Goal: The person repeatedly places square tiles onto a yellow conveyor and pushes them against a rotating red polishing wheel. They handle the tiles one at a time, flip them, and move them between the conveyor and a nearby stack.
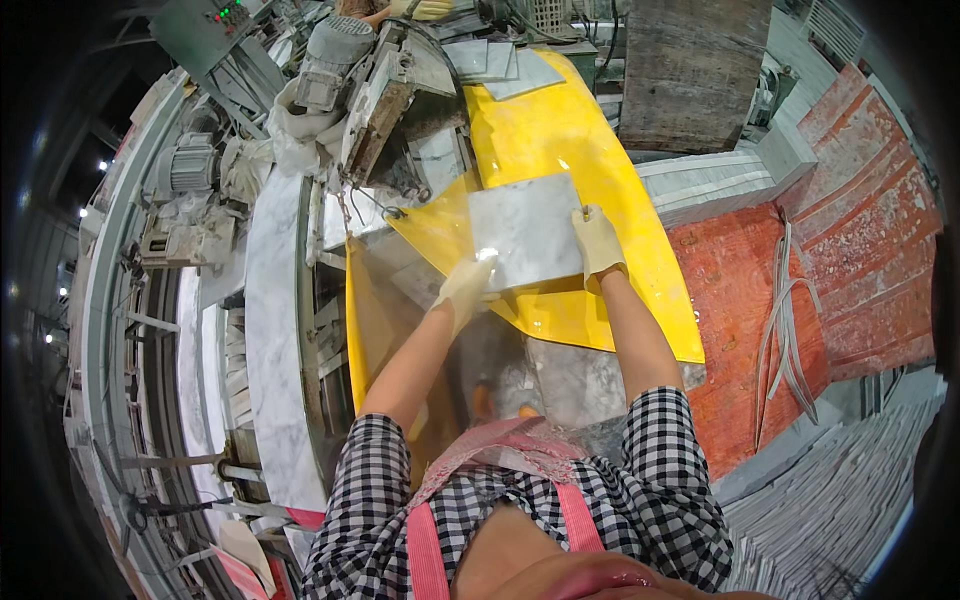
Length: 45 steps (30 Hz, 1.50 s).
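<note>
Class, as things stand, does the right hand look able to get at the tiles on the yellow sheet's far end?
Probably not: the right hand is holding the marbled slab, and the tiles lie beyond it, though only yellow sheet shows between.

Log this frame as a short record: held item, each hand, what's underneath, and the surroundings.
Held item: flat grey-white tile, in both hands
Left hand: cream-gloved, at the tile's near-left corner
Right hand: cream-gloved, at the tile's right edge
Underneath: yellow sheet; contact with the tile unclear
Beyond: several flat tiles at the sheet's far end
Right side: orange-red sheet, pale straps across it
Left side: long pale slab, dusty motor
</note>
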{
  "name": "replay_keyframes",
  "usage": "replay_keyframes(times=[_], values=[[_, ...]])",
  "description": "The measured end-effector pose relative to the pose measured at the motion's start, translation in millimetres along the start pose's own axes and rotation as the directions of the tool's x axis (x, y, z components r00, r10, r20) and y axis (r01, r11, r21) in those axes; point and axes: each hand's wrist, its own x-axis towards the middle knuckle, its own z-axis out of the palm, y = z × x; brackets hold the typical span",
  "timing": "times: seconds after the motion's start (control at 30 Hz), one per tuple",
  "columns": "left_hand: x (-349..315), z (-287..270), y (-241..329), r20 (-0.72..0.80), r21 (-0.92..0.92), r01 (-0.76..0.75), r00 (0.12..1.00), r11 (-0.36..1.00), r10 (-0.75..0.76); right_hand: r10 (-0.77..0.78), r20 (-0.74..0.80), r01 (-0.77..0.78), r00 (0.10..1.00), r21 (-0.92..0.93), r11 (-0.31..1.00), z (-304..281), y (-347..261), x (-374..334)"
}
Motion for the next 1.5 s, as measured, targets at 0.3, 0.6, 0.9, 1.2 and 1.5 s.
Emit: replay_keyframes(times=[0.3, 0.6, 0.9, 1.2, 1.5], values=[[-27.9, -54.7, 16.6, -0.081, 0.391, -0.513, 0.808, 0.764, 0.584, -0.257, 0.163, 0.298, 0.952, -0.67, 0.68, 11.4, 8.5, -1.9], [-97.8, -222.1, -131.9, -0.646, 0.2, -0.339, 0.66, 0.919, 0.384, -0.374, 0.09, 0.363, 0.923, -0.521, 0.772, -33.4, -51.3, -26.5], [-230.6, -293.9, -313.4, -0.854, 0.519, 0.69, 0.397, 0.504, 0.335, -0.698, 0.081, 0.607, 0.711, -0.573, 0.551, 16.8, 4.0, -83.3], [-228.7, -275.7, -332.7, -0.894, 0.439, 0.745, 0.415, 0.503, 0.168, -0.696, 0.068, 0.62, 0.715, -0.523, 0.585, 20.0, 10.6, -81.7], [-241.6, -253.3, -321.5, -0.867, 0.497, 0.65, 0.348, 0.575, 0.357, -0.669, 0.108, 0.603, 0.735, -0.556, 0.572, 20.5, 12.2, -80.9]])
